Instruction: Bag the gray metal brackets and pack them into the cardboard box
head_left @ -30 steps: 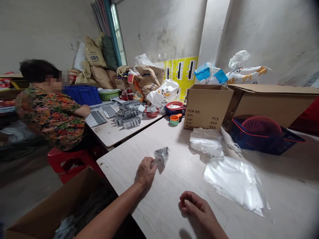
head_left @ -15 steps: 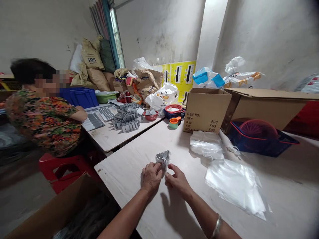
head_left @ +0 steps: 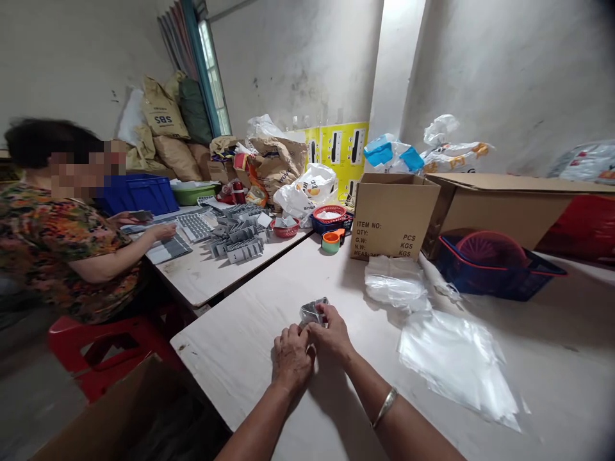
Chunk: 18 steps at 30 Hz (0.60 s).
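A small clear plastic bag (head_left: 311, 312) with dark grey contents lies on the pale table before me. My right hand (head_left: 332, 334) grips it from the right, thumb and fingers closed on its side. My left hand (head_left: 293, 357) is at the bag's near end, fingers curled and pressed together close to my right thumb; the bag's near end is hidden under both hands. To the right lie a stack of flat clear plastic bags (head_left: 456, 365) and a smaller bundle of bags (head_left: 396, 282).
A cardboard box (head_left: 394, 214) and a dark blue basket (head_left: 500, 272) stand behind the bags. An orange-and-green tape dispenser (head_left: 331, 241) sits farther back. At the left table, a seated person (head_left: 72, 256) handles grey cards, near a pile of grey pieces (head_left: 240, 234).
My right hand has moved forward onto the bag and closed on it. My left hand has drawn back slightly toward the bag's near end. The co-worker's hands have come into view.
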Tool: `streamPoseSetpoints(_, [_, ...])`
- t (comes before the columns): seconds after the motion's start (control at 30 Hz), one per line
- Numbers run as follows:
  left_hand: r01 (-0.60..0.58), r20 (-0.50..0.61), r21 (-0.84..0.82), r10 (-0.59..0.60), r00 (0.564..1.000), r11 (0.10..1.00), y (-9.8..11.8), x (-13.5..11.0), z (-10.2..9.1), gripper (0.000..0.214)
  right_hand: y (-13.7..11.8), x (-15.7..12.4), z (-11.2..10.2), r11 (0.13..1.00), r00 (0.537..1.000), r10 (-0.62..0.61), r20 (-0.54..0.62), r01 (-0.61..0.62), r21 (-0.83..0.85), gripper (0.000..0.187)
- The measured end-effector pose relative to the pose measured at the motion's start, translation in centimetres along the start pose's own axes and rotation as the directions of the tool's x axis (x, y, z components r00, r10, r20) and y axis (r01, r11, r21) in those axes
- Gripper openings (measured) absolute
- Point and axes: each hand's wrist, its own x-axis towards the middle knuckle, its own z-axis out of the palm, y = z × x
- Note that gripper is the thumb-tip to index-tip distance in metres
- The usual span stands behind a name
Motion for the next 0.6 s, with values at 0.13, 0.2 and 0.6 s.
streamPoseSetpoints(0.13, [0.006,0.002,0.004,-0.006,1.0,1.0,-0.1,0.1,0.1,0.031,0.5,0.8,0.9,0.995,0.997,-0.057,0.049,0.061,-0.074,0.042])
streamPoseSetpoints(0.2, [0.018,0.013,-0.011,-0.017,1.0,1.0,-0.1,0.2,0.1,0.033,0.7,0.9,0.9,0.992,0.995,-0.069,0.071,0.076,-0.103,0.045])
streamPoseSetpoints(0.6, [-0.021,0.091,0.015,0.019,0.996,1.0,0.0,0.9,-0.1,0.04,0.6,-0.8,-2.1,0.972,0.989,-0.118,0.092,0.134,-0.193,0.051])
